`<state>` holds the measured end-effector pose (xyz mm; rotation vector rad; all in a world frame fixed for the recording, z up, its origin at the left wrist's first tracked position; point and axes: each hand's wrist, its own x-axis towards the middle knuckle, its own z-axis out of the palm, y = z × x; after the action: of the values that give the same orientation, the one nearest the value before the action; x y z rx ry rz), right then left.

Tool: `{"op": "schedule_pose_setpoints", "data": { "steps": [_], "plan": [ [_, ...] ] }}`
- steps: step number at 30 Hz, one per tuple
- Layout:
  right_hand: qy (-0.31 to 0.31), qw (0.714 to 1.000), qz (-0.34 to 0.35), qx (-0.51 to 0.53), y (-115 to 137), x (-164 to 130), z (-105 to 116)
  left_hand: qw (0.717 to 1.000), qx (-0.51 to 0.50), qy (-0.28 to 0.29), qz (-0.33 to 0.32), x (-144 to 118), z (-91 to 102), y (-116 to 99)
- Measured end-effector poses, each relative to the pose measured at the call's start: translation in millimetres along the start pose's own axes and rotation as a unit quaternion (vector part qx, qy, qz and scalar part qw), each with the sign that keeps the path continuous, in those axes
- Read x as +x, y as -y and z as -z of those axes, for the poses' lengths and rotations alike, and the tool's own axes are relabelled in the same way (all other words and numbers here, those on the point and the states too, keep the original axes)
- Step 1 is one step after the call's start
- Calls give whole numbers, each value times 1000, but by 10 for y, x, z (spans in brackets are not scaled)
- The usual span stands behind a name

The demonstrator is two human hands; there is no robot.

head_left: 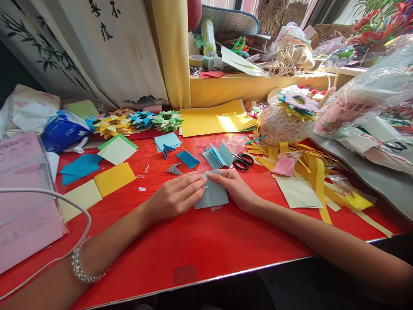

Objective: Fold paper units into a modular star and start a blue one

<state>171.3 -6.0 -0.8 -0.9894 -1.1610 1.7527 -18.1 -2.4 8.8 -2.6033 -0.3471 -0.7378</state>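
Observation:
A light blue sheet of paper (213,196) with a crease down it lies low over the red table, between my two hands. My left hand (180,193) grips its upper left edge with the fingers together. At its top, my right hand (230,183) pinches the paper under the thumb. Just beyond are folded light blue papers (217,156), a darker blue folded piece (188,159), a small blue folded piece (167,150) and a grey-blue one (174,169). Black-handled scissors (242,162) rest right of the folded papers.
The red table (206,245) ends at a near edge. Yellow paper (115,179) and blue paper (80,168) lie left, near a white cable (87,219). Folded paper stars (167,120) line the back. Yellow strips (319,185) and a plastic-wrapped cup (348,112) are at right.

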Motion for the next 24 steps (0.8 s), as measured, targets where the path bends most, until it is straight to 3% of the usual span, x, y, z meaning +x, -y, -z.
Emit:
{"op": "schedule_pose_setpoints", "data": {
  "steps": [19,24],
  "plan": [
    [39,998,39,21,8,2,-6,1000,-5,0,30,-17,-28,15],
    [12,999,37,-5,19,-8,-3,998,-30,-12,50,-9,-51,16]
  ]
}}
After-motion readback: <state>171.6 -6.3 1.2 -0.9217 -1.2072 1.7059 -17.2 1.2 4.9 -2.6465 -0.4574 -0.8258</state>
